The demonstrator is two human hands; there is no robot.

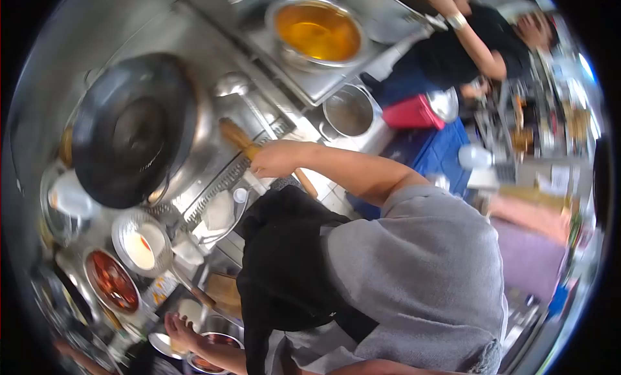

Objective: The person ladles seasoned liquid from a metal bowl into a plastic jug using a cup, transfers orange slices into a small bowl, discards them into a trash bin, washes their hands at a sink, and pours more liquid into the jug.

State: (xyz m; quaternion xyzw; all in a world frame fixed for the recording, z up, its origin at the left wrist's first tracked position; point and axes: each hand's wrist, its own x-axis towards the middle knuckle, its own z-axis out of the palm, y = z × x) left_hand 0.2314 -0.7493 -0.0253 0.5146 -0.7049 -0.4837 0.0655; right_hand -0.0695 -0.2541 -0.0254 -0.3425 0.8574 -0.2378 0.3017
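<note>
Brush (pixel 235 134): right of the wok (pixel 134 129), head pointing up and left toward its rim, handle end trailing down and right.

Left to right:
- Below the wok: bowl (pixel 135 289) of glossy red contents.
- Wok itself: dark, inner surface in view.
- Just below the wok: strainer (pixel 125 231), wooden handle, pale contents with a red spot.
- Well below the wok: left hand (pixel 185 334), fingers spread, grip apart; contact with the white dish (pixel 165 345) beside it cannot be told.
- Right of the wok: right hand (pixel 278 158), grip clamped around the brush.
- Above right of the wok: basin (pixel 314 60) of orange liquid.
- Farther right, roughly level with the wok: pot (pixel 333 100).
</note>
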